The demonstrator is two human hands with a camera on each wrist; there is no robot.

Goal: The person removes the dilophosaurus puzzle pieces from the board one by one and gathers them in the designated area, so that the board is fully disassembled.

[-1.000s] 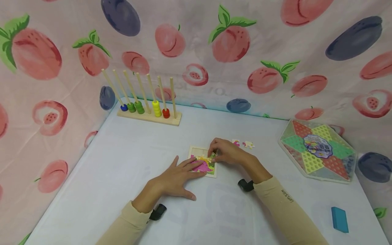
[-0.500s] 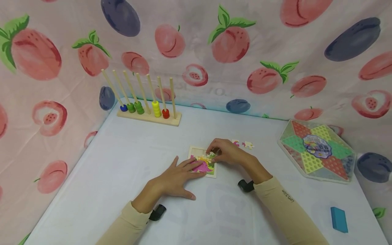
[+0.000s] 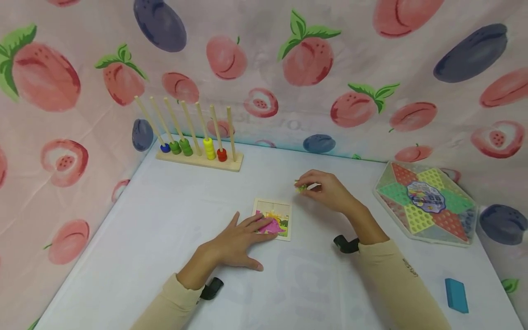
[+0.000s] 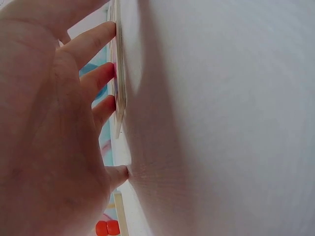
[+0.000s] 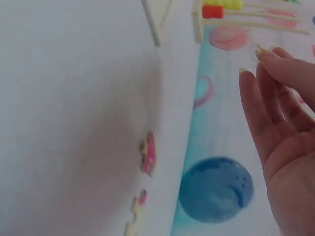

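My left hand point(image 3: 235, 240) lies with its fingers spread over the left part of a small wooden jigsaw puzzle point(image 3: 270, 200), fingertips touching it. A pink animal figure shows in the partly filled frame, and bare board shows along its upper part. To the upper right of the frame, my right hand point(image 3: 326, 190) pinches a green puzzle piece point(image 3: 301, 187) between thumb and fingers, above the table. In the right wrist view, that piece is mostly hidden by the fingertips. Loose pink and cream puzzle pieces point(image 5: 149, 155) lie on the table below the hand.
A wooden bead counter point(image 3: 200, 160) with upright rods stands at the back left. A hexagonal Chinese checkers box point(image 3: 426, 201) sits at the right. Near the right front lies a blue block point(image 3: 456, 295). Fruit-patterned cloth point(image 3: 264, 55) hangs behind the table.
My right hand has lifted off the puzzle and moved up and to the right, carrying the green puzzle piece out of the frame. The left hand stays where it was.
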